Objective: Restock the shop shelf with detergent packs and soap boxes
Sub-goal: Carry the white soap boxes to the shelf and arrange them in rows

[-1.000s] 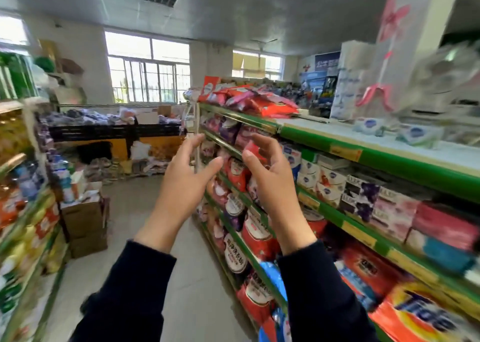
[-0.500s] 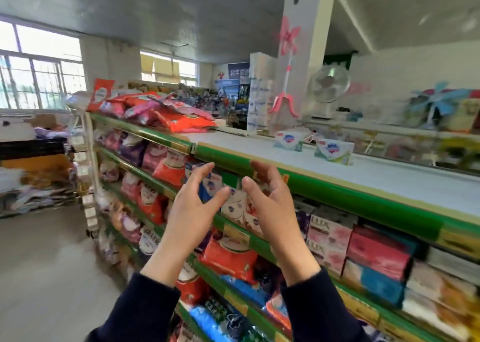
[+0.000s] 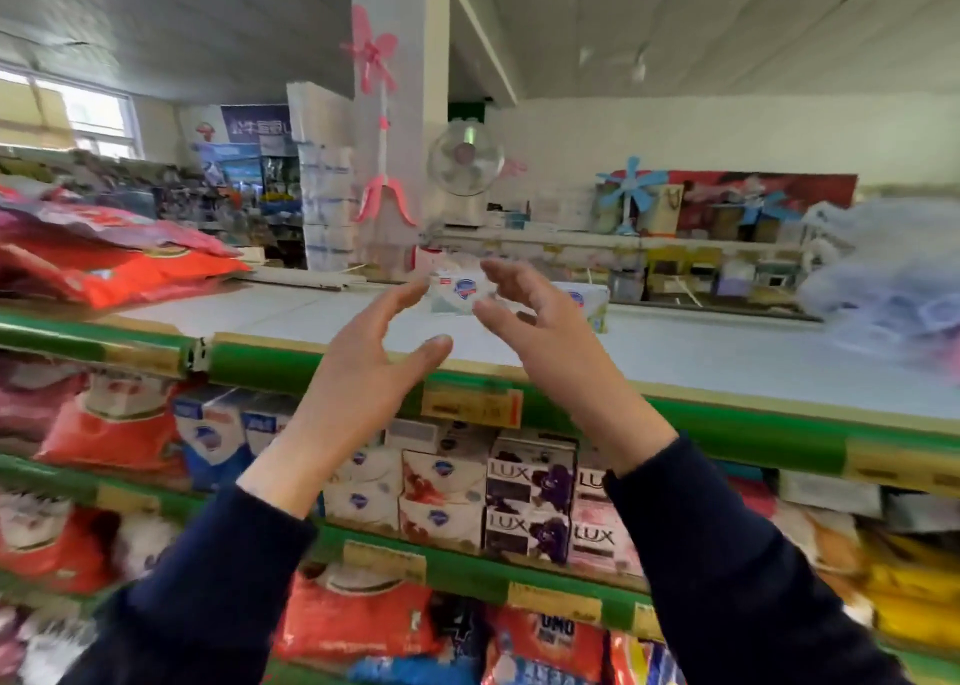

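Both my hands are raised over the white top shelf (image 3: 291, 315) with its green front edge. My left hand (image 3: 358, 367) and my right hand (image 3: 540, 331) hold nothing, fingers loosely spread, one on each side of a white soap box (image 3: 457, 294) lying on that shelf. A second soap box (image 3: 589, 302) shows just behind my right hand. Red detergent packs (image 3: 130, 263) are piled at the shelf's left end. Below, stacked soap boxes (image 3: 530, 497) fill the second shelf, and more detergent packs (image 3: 353, 617) lie lower down.
A white pillar (image 3: 400, 112) with a pink toy fan stands behind the shelf, beside a small white fan (image 3: 465, 164). A bluish plastic bag (image 3: 893, 279) lies at the shelf's right end. Another stocked shelf runs along the back wall.
The view has swung right along the shelving and upward. My hands have risen from the second shelf's level to the top shelf and spread wider apart around the soap box.
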`<action>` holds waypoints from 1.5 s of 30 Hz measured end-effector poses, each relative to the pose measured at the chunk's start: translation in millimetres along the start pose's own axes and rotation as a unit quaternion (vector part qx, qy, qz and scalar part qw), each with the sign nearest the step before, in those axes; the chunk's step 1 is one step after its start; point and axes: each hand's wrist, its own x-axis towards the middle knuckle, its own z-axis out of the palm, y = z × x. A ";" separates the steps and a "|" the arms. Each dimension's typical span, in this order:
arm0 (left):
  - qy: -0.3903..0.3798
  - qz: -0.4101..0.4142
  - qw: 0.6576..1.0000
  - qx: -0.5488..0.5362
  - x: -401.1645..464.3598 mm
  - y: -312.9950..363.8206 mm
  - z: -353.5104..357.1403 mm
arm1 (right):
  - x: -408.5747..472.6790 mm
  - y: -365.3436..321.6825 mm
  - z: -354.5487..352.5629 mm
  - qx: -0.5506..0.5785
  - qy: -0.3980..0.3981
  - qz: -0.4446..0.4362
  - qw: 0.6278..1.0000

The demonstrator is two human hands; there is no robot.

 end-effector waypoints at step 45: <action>0.078 -0.226 0.964 0.117 -4.8 29.5 -134.9 | 88.8 6.0 -5.5 0.069 -0.262 0.044 0.962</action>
